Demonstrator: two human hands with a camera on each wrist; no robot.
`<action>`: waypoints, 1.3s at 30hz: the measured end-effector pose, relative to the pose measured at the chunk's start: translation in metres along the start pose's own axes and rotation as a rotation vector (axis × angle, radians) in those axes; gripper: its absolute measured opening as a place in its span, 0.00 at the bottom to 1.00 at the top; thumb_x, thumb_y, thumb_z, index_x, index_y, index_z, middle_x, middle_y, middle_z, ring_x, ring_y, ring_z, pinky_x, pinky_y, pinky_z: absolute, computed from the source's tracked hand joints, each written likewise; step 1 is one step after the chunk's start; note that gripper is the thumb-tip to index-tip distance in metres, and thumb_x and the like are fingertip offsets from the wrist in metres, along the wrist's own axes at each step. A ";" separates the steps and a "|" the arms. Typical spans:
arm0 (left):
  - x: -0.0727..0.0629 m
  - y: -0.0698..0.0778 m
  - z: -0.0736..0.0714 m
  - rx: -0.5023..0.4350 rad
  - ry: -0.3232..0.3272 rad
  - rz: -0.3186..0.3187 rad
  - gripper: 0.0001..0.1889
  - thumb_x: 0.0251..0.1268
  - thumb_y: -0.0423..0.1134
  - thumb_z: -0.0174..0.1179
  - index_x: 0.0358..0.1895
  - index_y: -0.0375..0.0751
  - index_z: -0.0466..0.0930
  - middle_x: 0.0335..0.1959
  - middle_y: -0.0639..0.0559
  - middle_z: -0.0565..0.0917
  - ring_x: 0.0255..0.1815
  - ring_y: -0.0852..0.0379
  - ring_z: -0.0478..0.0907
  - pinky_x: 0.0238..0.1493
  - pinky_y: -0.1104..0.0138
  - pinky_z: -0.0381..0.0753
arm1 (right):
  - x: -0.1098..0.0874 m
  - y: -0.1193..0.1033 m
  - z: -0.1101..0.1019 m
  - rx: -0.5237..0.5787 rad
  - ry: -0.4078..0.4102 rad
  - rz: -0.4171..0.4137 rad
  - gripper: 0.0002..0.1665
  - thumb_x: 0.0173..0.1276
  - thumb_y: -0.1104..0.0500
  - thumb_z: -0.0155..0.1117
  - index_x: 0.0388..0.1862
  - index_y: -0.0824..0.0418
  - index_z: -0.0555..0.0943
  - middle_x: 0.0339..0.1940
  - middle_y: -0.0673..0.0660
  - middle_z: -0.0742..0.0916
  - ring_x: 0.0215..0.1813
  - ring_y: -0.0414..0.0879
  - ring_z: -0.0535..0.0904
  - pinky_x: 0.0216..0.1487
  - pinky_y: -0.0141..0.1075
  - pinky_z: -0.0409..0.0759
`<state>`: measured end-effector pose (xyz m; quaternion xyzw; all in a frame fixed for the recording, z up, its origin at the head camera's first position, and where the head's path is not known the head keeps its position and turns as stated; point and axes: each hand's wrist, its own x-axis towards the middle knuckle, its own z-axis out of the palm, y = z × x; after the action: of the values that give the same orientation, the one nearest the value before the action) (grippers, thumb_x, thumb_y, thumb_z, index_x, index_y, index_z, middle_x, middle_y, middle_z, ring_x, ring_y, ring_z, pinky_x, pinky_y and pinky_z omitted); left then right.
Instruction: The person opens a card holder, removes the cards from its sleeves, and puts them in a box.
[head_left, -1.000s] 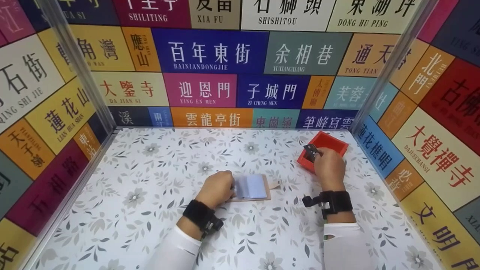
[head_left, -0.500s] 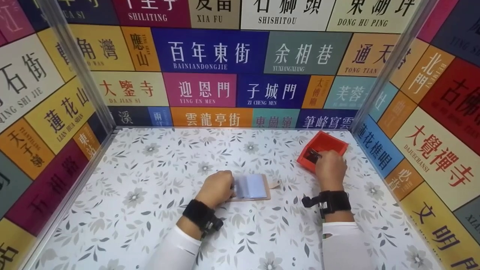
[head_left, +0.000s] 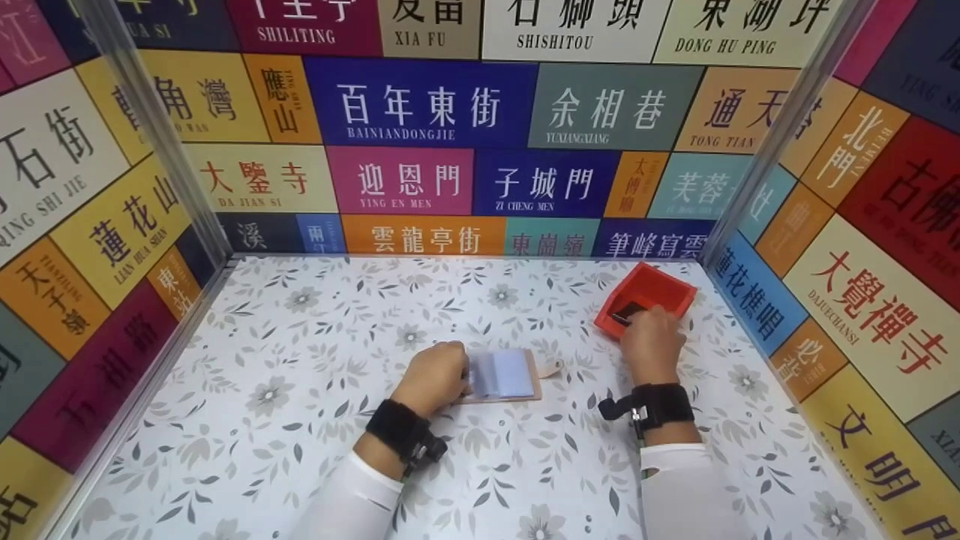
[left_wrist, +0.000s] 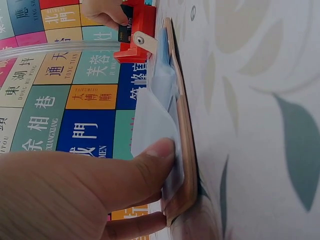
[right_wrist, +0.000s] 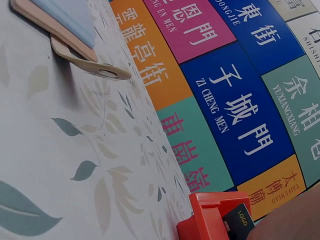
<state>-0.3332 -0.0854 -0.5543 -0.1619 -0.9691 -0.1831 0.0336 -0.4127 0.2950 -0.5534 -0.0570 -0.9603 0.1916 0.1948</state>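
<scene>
A card holder (head_left: 513, 373) lies open on the table, its clear plastic sleeves (left_wrist: 155, 122) showing over a brown cover (left_wrist: 186, 165). My left hand (head_left: 433, 377) grips its left side, thumb (left_wrist: 161, 150) on the sleeves and a finger at the cover's lower edge. A snap strap (head_left: 553, 368) sticks out from the holder's right side. Over at the right, my right hand (head_left: 652, 343) is at a red box (head_left: 661, 280), pinching a black card (right_wrist: 239, 222) printed "LOGO". The card is down within the box's opening, partly covered by the fingers.
White floral-patterned sheeting covers the table (head_left: 300, 450). Walls with colourful sign panels (head_left: 420, 101) enclose the back and both sides, with clear corner strips (head_left: 772, 135) between them. The red box stands near the back right corner.
My right hand has moved slightly left and nearer to me, and the black card has gone from sticking up above the box to lower inside it. My left hand and the card holder stay put.
</scene>
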 end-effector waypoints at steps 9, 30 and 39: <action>0.000 0.000 0.000 0.014 0.013 0.001 0.16 0.57 0.40 0.87 0.31 0.45 0.83 0.30 0.51 0.84 0.31 0.50 0.77 0.42 0.51 0.87 | 0.003 0.001 0.005 -0.058 -0.109 0.017 0.15 0.74 0.69 0.56 0.43 0.73 0.90 0.48 0.74 0.88 0.58 0.76 0.82 0.59 0.78 0.80; -0.003 -0.002 0.000 -0.006 0.074 0.055 0.14 0.54 0.38 0.85 0.30 0.45 0.84 0.28 0.52 0.82 0.29 0.51 0.76 0.37 0.52 0.84 | 0.001 -0.009 -0.003 -0.006 -0.118 0.031 0.12 0.79 0.61 0.62 0.41 0.65 0.89 0.37 0.68 0.91 0.51 0.73 0.85 0.62 0.75 0.76; -0.002 -0.002 0.001 0.001 0.064 0.049 0.15 0.53 0.38 0.85 0.30 0.45 0.84 0.28 0.52 0.82 0.29 0.51 0.76 0.37 0.52 0.84 | -0.007 -0.050 -0.016 0.035 -0.078 -0.120 0.14 0.78 0.61 0.66 0.52 0.65 0.94 0.45 0.68 0.95 0.50 0.70 0.89 0.59 0.65 0.83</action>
<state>-0.3319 -0.0873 -0.5566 -0.1796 -0.9633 -0.1869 0.0693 -0.4020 0.2535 -0.5225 0.0114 -0.9654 0.1982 0.1693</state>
